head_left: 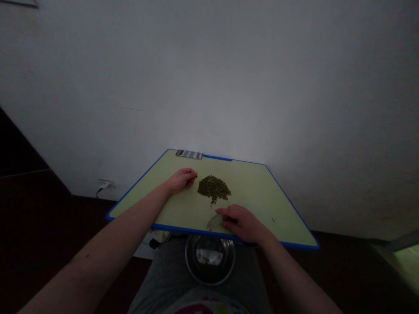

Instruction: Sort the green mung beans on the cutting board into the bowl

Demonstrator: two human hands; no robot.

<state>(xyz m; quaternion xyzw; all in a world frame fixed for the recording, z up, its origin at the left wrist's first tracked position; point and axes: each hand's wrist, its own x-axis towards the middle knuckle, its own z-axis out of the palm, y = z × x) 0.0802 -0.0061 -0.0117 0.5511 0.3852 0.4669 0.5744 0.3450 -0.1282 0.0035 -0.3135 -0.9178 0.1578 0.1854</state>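
Note:
A pile of small greenish-brown grains or seeds (213,187) lies on the pale table top (258,187), with a few loose ones trailing off its near side. Just left of the pile is my left hand (183,180), its fingers curled and pressed together; whatever they hold, if anything, is hidden. My right hand (240,221) rests low over the table near its front edge. Its index finger stretches out to the left, below the stray grains, and no held object shows. Partly under that hand is a semicircular protractor shape (213,222), printed or loose I cannot tell.
A shiny metal bowl (209,261) sits on my lap below the table's blue front edge (186,230). A phone (189,154) lies at the far left edge. Behind the table rises a pale wall (229,87), with a plugged-in socket (104,185) low at left.

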